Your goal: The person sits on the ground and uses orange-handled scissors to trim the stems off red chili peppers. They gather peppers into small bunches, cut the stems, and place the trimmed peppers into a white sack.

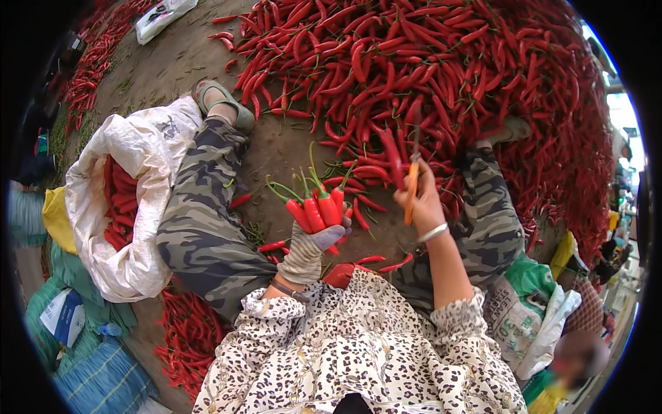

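The left hand, in a grey fabric glove, is clamped around a bunch of slender red chillies with green stems, centrally between the knees. Just right, the bare right hand is closed on orange-handled metal scissors; whether its fingers also grip the red chilli beside the blades, I cannot tell. A broad heap of red chillies fills the far right. The left camouflage-trousered leg stands between the bunch and an open white woven sack containing chillies.
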`<state>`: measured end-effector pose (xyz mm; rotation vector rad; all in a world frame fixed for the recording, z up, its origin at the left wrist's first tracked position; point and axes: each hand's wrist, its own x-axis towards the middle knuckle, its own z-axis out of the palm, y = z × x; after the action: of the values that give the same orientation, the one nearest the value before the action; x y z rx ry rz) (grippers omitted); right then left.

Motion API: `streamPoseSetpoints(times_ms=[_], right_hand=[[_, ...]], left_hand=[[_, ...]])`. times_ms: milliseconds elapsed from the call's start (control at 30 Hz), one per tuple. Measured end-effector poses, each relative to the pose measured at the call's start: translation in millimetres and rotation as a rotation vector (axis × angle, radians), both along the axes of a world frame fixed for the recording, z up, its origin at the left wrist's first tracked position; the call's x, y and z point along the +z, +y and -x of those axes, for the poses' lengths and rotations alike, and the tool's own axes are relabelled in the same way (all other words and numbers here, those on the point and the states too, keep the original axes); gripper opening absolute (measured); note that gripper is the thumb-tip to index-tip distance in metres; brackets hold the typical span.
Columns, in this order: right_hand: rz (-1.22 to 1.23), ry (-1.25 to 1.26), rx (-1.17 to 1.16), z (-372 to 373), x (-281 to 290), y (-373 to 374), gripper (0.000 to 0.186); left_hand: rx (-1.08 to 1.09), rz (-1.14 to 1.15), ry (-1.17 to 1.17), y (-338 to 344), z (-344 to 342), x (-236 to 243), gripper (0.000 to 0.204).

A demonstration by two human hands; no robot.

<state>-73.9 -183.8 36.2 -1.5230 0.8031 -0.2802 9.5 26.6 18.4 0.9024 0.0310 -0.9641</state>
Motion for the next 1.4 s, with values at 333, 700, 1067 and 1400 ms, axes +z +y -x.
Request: streamPoseSetpoints(times_ms=[333,700,1067,1400], right_hand=[[0.012,0.242,0.373,63.0,54.5,47.1,0.061],[0.163,0.366,0.523,52.4,72.5,46.8,0.055],[0.419,0.392,0.579,64.5,78.2,34.2,0.049],[0.299,0.382,0.604,81.4,98.1,35.0,0.057]], left_hand=[[0.026,0.102,-0.091,5.0,-4.7,16.1,0.066],[-0.049,0.038,-0.107,3.9,2.2,18.0,0.071],[-0.204,-0.106,-0.514,6.5,4.7,6.2,0.064],[-0.146,-0.297,-0.865,3.6,1.0,3.6,0.062]])
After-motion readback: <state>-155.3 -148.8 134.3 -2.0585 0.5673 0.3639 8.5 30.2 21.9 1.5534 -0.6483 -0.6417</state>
